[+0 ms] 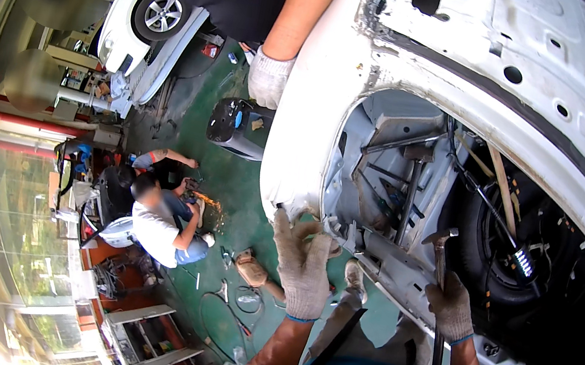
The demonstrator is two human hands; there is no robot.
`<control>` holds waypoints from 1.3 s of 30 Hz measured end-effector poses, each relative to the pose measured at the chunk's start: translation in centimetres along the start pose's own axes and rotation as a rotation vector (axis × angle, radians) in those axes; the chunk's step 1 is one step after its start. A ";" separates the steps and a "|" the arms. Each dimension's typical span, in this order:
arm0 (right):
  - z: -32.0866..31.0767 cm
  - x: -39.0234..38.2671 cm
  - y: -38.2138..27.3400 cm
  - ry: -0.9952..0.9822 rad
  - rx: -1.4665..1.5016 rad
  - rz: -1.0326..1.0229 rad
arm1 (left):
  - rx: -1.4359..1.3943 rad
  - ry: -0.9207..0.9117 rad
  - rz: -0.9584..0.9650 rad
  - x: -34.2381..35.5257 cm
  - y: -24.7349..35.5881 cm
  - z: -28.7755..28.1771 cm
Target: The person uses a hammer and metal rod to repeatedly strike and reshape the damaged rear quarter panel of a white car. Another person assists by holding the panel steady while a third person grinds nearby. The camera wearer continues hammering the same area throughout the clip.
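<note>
My gloved left hand (298, 276) is at the lower corner of the white car body (299, 145), fingertips touching the bent metal edge, fingers partly curled and apart. My gloved right hand (451, 306) is closed round the handle of a hammer (441, 242), its head up, just over the sill of the open rear compartment. Inside that opening lie another hammer (410, 194) and other tools, some wooden sticks (502, 187), a dark tire (479, 245) and a lit work lamp (523, 260).
A co-worker's gloved hand (269, 82) hangs beside the car, near a dark bin (236, 127). Two people (166, 223) crouch on the left amid sparks. Hoses (228, 311) and tools lie on the green floor (223, 179). Another white car (119, 37) stands behind.
</note>
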State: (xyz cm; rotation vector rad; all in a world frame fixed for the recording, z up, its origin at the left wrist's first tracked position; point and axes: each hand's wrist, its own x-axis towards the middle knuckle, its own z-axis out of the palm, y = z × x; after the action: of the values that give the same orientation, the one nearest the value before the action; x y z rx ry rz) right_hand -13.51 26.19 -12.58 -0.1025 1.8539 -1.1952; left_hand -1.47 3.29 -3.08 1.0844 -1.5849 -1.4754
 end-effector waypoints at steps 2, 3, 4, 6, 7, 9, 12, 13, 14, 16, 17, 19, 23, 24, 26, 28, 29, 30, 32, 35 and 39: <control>-0.2 -0.3 -0.2 0.038 -0.007 -0.032 | -0.060 0.005 -0.076 0.3 0.1 0.0; -0.2 -0.4 -0.3 0.035 -0.022 -0.057 | -0.092 0.032 -0.110 0.0 0.5 -0.3; -0.3 -0.4 0.4 0.044 -0.025 -0.048 | -0.349 0.074 -0.203 -0.1 1.1 0.1; -0.1 -0.9 1.3 0.048 0.073 -0.025 | -0.835 -0.018 -0.250 0.0 1.4 0.3; 0.1 -1.2 1.3 0.041 0.105 -0.010 | -1.076 -0.064 -0.258 0.1 1.5 0.1; 0.2 -2.0 0.8 0.013 0.099 0.048 | -1.399 -0.133 -0.297 0.8 0.8 -0.6; 0.5 -3.1 0.3 0.014 0.067 0.059 | -1.566 -0.154 -0.292 1.1 0.1 -0.7; 0.5 -3.4 0.0 0.009 0.053 0.067 | -1.569 -0.146 -0.303 1.0 0.2 -0.9; 0.5 -3.7 -0.3 0.001 0.018 0.058 | -1.571 -0.139 -0.315 0.8 0.6 -1.0; 0.9 -4.1 -0.3 0.017 0.013 0.055 | -1.609 -0.178 -0.306 0.9 0.1 -1.4; 0.9 -4.0 -0.2 0.024 0.029 0.057 | -1.656 -0.187 -0.296 1.3 -0.3 -1.2; 1.3 -4.2 -0.3 0.010 0.009 0.060 | -1.723 -0.214 -0.268 2.3 -0.6 -0.9; 2.2 -4.6 -1.3 -0.027 -0.020 0.055 | -1.663 -0.257 -0.206 4.0 -1.3 -0.8; 2.5 -4.8 -1.4 -0.028 -0.038 0.049 | -1.651 -0.229 -0.227 4.0 -0.8 -0.9; 2.9 -5.2 -1.7 -0.031 -0.058 0.041 | -1.698 -0.219 -0.214 4.1 -1.0 -0.9; 3.4 -5.5 -2.1 -0.038 -0.053 0.026 | -1.743 -0.234 -0.192 4.2 -1.0 -1.0; 3.5 -5.6 -2.2 -0.038 -0.072 0.016 | -1.767 -0.251 -0.181 4.0 -1.1 -1.0; 3.7 -5.9 -2.2 -0.033 -0.084 0.008 | -1.786 -0.274 -0.178 4.0 -1.1 -1.0; 3.7 -6.2 -2.5 -0.029 -0.112 -0.011 | -1.834 -0.294 -0.212 4.1 -1.3 -1.1; 3.7 -6.3 -3.5 -0.001 -0.137 -0.039 | -1.825 -0.268 -0.282 2.7 -0.7 -0.9; 2.7 -5.7 -2.9 -0.034 -0.121 -0.147 | -1.488 -0.402 -0.466 -3.3 -0.5 -2.2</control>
State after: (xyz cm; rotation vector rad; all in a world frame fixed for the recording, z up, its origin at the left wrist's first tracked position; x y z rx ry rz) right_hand -9.34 25.60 -7.09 -0.3303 1.9148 -1.1718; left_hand 1.93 5.43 -3.18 0.2157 -0.0545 -2.5349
